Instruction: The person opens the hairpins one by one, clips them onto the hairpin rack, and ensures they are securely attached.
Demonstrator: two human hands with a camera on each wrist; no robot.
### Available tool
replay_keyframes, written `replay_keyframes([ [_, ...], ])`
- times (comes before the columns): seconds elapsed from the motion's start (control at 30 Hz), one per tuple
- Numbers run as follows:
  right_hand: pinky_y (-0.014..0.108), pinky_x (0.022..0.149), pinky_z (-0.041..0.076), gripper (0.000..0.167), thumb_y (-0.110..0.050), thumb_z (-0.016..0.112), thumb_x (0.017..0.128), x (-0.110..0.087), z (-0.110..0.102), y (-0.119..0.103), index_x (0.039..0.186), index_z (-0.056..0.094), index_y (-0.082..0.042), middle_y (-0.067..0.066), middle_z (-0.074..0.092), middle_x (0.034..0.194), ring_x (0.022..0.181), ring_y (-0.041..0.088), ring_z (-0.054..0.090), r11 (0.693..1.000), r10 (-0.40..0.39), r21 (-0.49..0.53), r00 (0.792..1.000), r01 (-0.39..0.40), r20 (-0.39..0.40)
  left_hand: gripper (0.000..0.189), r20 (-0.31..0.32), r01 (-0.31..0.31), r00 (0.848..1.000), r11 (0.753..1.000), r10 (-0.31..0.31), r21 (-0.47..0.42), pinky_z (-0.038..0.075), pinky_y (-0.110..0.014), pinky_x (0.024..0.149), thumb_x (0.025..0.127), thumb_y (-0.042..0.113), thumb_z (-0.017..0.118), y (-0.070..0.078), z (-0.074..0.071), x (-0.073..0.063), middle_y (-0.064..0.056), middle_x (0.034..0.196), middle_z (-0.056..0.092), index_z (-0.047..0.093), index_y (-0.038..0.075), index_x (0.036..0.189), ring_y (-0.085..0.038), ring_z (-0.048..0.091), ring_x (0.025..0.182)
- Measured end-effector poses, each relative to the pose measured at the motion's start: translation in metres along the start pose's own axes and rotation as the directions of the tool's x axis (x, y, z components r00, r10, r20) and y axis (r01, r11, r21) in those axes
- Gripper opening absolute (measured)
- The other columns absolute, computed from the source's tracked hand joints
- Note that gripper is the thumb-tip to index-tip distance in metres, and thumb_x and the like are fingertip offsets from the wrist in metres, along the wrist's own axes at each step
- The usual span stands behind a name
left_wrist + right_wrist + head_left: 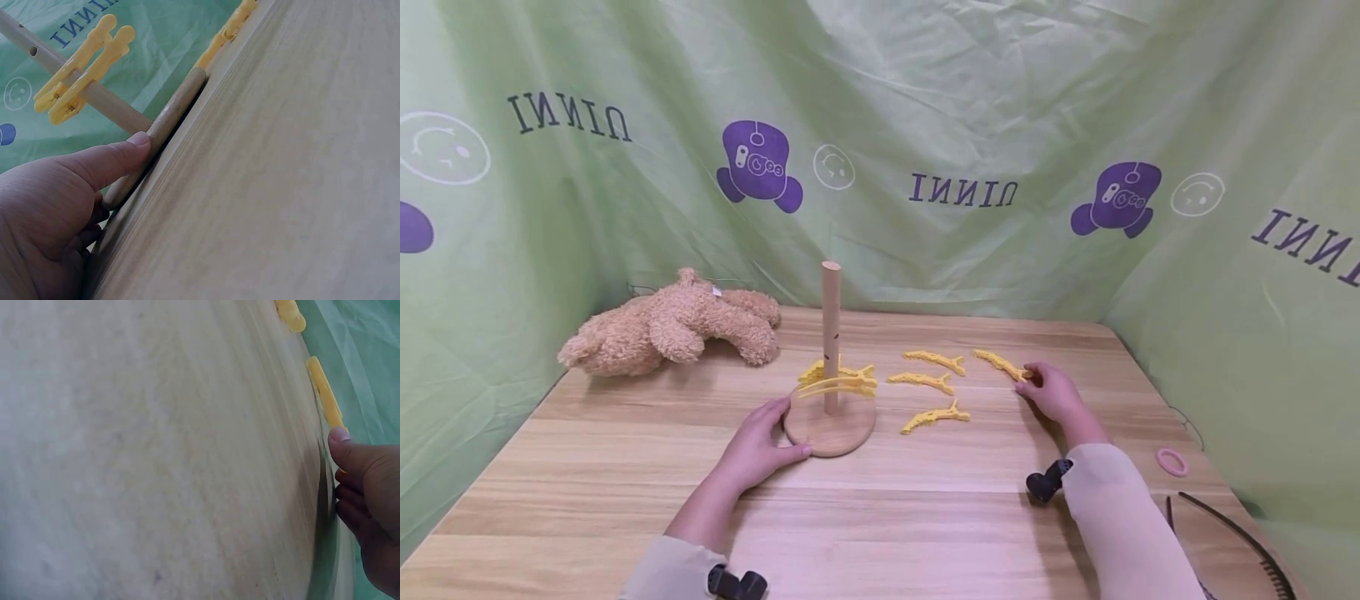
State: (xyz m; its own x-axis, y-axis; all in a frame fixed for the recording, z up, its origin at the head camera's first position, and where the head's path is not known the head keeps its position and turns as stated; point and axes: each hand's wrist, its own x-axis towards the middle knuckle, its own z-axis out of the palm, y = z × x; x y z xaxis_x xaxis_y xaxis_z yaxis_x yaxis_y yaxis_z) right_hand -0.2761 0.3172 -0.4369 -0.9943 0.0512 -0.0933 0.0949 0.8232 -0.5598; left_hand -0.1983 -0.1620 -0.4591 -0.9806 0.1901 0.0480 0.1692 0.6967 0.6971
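A round wooden base [831, 435] carries an upright wooden post [831, 312]. My left hand [762, 446] holds the base by its left rim, with the thumb [122, 159] at its near edge. Yellow hair clips [838, 382] are clamped onto the post low down, their handles pointing right in the head view. On the right, my right hand [1052, 393] pinches the handle end of another yellow hair clip [997, 362] between thumb and fingers. The clip's long toothed part points away to the left, close over the table. Between the hands lie three more yellow hair clips [922, 382].
A brown plush toy [685, 325] lies at the table's back left. Near the right edge are a pink ring [1172, 462] and a dark toothed headband [1232, 533]. Green printed cloth [880, 92] hangs around the wooden table [880, 533].
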Motion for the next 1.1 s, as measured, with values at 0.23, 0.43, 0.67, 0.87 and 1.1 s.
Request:
replay_keyframes([
  [0.23,0.058,0.115,0.034,0.057,-0.021,0.058,0.098,-0.008,-0.001,-0.011,0.143,0.037,0.007,0.035,0.042,0.143,0.132,0.048,0.042,0.989,-0.016,0.146,0.999,0.021,-0.035,0.095,-0.002,0.000,1.000,1.000,0.000,0.002,0.024,-0.059,0.119,0.077,0.039,0.082,0.001,-0.001,-0.001,-0.029,0.152,0.037,0.037,-0.008,0.145,-0.048,0.030,0.142],
  [0.43,0.056,0.117,0.031,0.057,-0.019,0.056,0.099,-0.021,-0.005,-0.029,0.146,0.035,0.007,0.034,0.038,0.147,0.137,0.048,0.038,0.973,-0.079,0.210,0.994,0.094,-0.080,0.093,-0.004,-0.007,1.000,1.000,0.007,-0.003,0.024,-0.059,0.119,0.077,0.037,0.082,0.002,-0.002,-0.001,-0.029,0.151,0.037,0.038,-0.009,0.145,-0.048,0.030,0.142],
  [0.67,0.049,0.110,0.043,0.054,-0.013,0.057,0.099,-0.036,-0.007,-0.054,0.144,0.037,0.009,0.032,0.048,0.138,0.131,0.044,0.048,0.929,-0.184,0.295,0.971,0.222,-0.151,0.092,-0.009,-0.015,1.000,1.000,0.015,-0.004,0.024,-0.059,0.119,0.077,0.036,0.081,0.002,-0.002,-0.001,-0.029,0.151,0.037,0.038,-0.010,0.144,-0.048,0.031,0.141],
  [0.87,0.047,0.106,0.046,0.046,-0.010,0.059,0.098,-0.046,-0.002,-0.076,0.137,0.046,0.010,0.030,0.054,0.131,0.124,0.042,0.053,0.909,-0.272,0.278,0.947,0.311,-0.169,0.092,-0.005,-0.009,1.000,1.000,0.009,-0.005,0.024,-0.059,0.119,0.078,0.037,0.081,0.002,-0.002,0.000,-0.029,0.151,0.038,0.038,-0.009,0.145,-0.048,0.031,0.142],
  [1.1,0.052,0.098,0.052,0.039,-0.010,0.064,0.094,-0.058,0.009,-0.102,0.129,0.057,0.006,0.025,0.061,0.123,0.115,0.038,0.059,0.898,-0.343,0.219,0.920,0.380,-0.191,0.092,0.001,-0.009,1.000,1.000,0.009,-0.010,0.024,-0.059,0.119,0.078,0.038,0.081,0.000,-0.001,0.001,-0.028,0.152,0.037,0.038,-0.008,0.145,-0.047,0.030,0.142],
])
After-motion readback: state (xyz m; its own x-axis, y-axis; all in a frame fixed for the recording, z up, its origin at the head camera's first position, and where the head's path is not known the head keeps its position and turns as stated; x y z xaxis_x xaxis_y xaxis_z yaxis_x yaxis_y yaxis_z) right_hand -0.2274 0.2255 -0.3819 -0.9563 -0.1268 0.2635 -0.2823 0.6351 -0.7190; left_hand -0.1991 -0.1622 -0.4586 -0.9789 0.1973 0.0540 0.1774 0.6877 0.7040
